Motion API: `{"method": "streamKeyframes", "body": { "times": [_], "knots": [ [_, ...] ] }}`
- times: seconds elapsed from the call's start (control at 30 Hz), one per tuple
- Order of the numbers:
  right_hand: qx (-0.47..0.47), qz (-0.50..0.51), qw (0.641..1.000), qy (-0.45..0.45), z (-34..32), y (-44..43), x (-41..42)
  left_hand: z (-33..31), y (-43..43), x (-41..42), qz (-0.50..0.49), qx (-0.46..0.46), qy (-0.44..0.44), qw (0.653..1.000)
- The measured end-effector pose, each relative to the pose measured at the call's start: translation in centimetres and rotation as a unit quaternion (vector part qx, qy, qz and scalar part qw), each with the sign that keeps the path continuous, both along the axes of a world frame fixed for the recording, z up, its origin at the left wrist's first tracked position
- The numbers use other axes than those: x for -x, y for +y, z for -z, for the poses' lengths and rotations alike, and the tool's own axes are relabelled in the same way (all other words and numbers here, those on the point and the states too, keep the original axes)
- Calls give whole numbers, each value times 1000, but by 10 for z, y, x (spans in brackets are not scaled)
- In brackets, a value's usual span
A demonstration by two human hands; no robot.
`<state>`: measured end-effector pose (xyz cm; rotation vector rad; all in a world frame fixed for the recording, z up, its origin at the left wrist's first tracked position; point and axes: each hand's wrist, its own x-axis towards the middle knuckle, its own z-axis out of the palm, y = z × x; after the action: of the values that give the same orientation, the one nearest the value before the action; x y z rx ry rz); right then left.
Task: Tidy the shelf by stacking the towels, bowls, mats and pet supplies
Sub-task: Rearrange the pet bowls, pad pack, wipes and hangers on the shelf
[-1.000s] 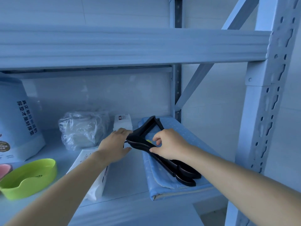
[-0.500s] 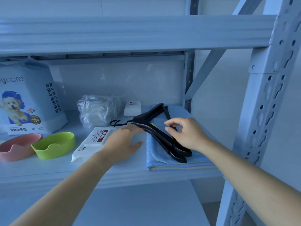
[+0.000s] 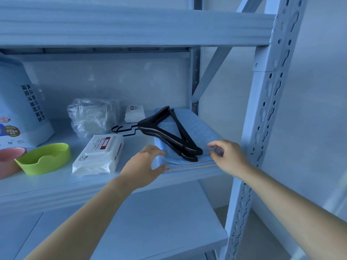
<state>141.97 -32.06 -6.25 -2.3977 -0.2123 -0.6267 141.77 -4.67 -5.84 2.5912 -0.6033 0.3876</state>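
Observation:
A folded blue mat [image 3: 197, 126] lies at the right end of the middle shelf [image 3: 56, 186]. Black hangers [image 3: 169, 136] rest on top of it, hooks pointing left. My left hand [image 3: 144, 166] holds the mat's front left corner, fingers on top and thumb at the front edge. My right hand [image 3: 229, 156] hovers over the mat's front right corner with loosely curled fingers and grips nothing. A green bowl [image 3: 45, 158] and a pink bowl [image 3: 9, 156] sit side by side at the left.
A white wipes pack [image 3: 99, 154] lies left of the mat, with a plastic-wrapped bundle [image 3: 92, 117] and a small white pack [image 3: 135, 113] behind. A big pet-pad bag [image 3: 22, 109] stands far left. The shelf upright [image 3: 262, 109] is close on the right.
Both hands let go of the hangers, which now lie on the mat. The hands pulled back to the mat's front corners, left on the left corner, right over the right corner.

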Motion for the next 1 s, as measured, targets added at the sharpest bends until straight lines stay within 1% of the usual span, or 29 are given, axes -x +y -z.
{"method": "streamKeyframes", "body": {
  "times": [0.17,0.3,0.57,1.0],
  "knots": [
    [66,-13,998,-16,8,-1,13,10,-9,9,-2,-12,17,1000],
    [96,-33,995,-13,12,-3,12,11,-19,8,-6,-48,16,999],
    [93,-55,994,-26,15,-14,5,18,-35,9,-41,-18,-12,999],
    [57,-60,996,-12,13,-59,-2,17,-80,7,-29,-51,-27,998]
  ]
}}
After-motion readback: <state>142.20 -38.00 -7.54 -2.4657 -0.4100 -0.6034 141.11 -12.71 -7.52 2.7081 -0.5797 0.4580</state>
